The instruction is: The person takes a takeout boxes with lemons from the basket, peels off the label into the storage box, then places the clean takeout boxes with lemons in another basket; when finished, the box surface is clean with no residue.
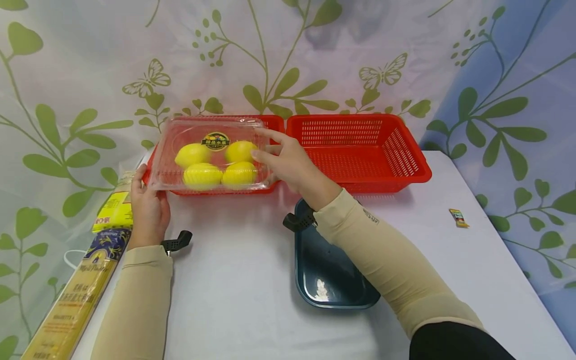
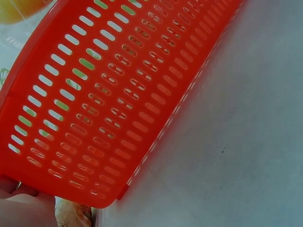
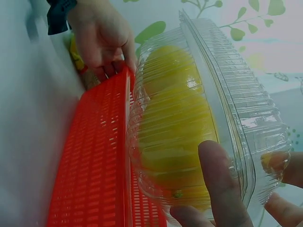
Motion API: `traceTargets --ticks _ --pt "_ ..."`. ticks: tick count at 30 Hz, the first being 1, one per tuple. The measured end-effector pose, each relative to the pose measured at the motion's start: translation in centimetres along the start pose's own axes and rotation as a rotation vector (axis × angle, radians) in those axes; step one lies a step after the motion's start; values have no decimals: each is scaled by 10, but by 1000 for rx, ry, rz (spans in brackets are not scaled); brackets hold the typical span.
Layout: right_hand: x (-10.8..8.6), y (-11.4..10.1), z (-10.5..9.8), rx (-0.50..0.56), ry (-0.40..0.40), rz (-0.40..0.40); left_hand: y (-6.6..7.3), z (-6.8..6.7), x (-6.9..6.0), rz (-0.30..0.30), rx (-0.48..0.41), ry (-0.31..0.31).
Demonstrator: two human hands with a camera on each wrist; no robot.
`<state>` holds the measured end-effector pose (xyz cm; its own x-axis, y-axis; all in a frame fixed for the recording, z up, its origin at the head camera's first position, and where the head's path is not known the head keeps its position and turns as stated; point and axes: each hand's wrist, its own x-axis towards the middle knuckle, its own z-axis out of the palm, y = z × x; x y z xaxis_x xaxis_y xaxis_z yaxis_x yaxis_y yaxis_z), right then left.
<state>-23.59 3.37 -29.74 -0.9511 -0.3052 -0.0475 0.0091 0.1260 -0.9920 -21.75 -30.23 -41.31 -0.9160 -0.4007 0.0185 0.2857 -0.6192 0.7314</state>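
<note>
The leafy backdrop and white table run out of frame. Much of the left red basket is hidden beneath the clear box of lemons. Your right sleeve covers part of the dark tray. Your right hand grasps the box; your left hand grips the basket's end, partly hidden. The packet's print is unreadable.
</note>
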Motion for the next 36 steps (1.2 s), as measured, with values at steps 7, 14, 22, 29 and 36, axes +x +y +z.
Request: traceTargets --ticks 7,14,22,29,36 --pt "-10 0 1 3 -10 -13 2 0 1 -13 20 5" --pt "-20 3 -1 16 -21 -19 2 0 1 -3 70 -27" --pt "-31 8 -3 0 -40 -16 2 -3 -2 -44 67 -3" --pt "-42 15 -4 -46 -44 -15 5 -4 -4 -132 100 38" --pt "-52 22 -5 -56 -58 -17 8 -6 -7 -141 334 -12"
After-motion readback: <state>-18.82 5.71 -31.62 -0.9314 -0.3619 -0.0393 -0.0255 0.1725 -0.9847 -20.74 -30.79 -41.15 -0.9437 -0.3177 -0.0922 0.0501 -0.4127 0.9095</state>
